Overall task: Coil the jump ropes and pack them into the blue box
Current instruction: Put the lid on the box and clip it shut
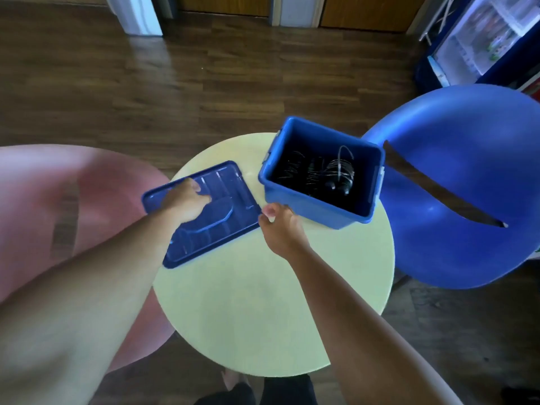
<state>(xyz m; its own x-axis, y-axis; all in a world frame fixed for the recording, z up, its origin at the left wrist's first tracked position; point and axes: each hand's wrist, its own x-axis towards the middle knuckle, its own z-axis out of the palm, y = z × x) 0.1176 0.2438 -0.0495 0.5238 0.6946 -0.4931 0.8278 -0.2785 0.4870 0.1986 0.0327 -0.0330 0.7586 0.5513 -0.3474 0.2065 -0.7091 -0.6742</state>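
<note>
The blue box (304, 204) stands open on the far right part of a round pale yellow table (248, 302). Coiled black jump ropes (327, 173) with black handles lie inside it. The blue lid (230, 217) lies flat on the table's left side. My left hand (187, 200) rests on top of the lid, fingers curled over its far part. My right hand (280, 226) hovers at the lid's right corner, just in front of the box, fingers loosely bent with nothing seen in them.
A blue plastic chair (467, 185) stands right of the table, close behind the box. A pink chair (58, 206) is on the left. Dark wood floor surrounds the table. A glass-fronted cooler (482, 39) stands at the far right.
</note>
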